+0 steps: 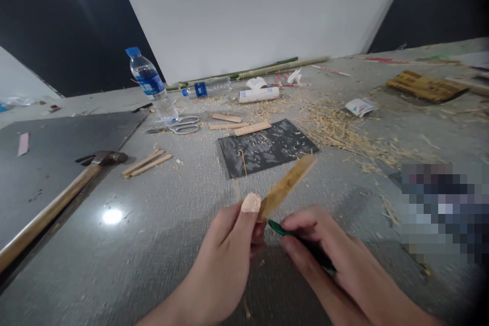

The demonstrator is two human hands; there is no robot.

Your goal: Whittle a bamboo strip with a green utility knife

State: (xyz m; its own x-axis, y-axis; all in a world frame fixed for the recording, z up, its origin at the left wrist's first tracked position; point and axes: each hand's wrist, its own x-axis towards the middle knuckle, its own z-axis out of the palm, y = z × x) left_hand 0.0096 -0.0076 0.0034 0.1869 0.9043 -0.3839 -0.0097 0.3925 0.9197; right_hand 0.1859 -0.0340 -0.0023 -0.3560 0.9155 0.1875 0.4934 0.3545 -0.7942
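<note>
My left hand [233, 249] is closed around the near end of a flat bamboo strip [288, 186], which points up and to the right. A pale bandage or finger cover [251, 202] wraps the tip of its thumb. In my right hand [328, 249] is a slim green-and-black tool [278, 227]. Its green tip sits close to the strip's lower end; whether they touch I cannot tell, and any blade is hidden. Beyond the strip lies a dark rectangular sheet [263, 150] with shavings on it, and a short bamboo piece [252, 129] rests across its far edge.
A claw hammer [76, 186] lies at left, near two thin sticks [147, 163]. Scissors [183, 126] lie beside an upright water bottle [151, 84]; another bottle [208, 88] lies behind. Shavings [344, 130] cover the floor at right. Bamboo poles [282, 65] lie along the white wall [260, 5].
</note>
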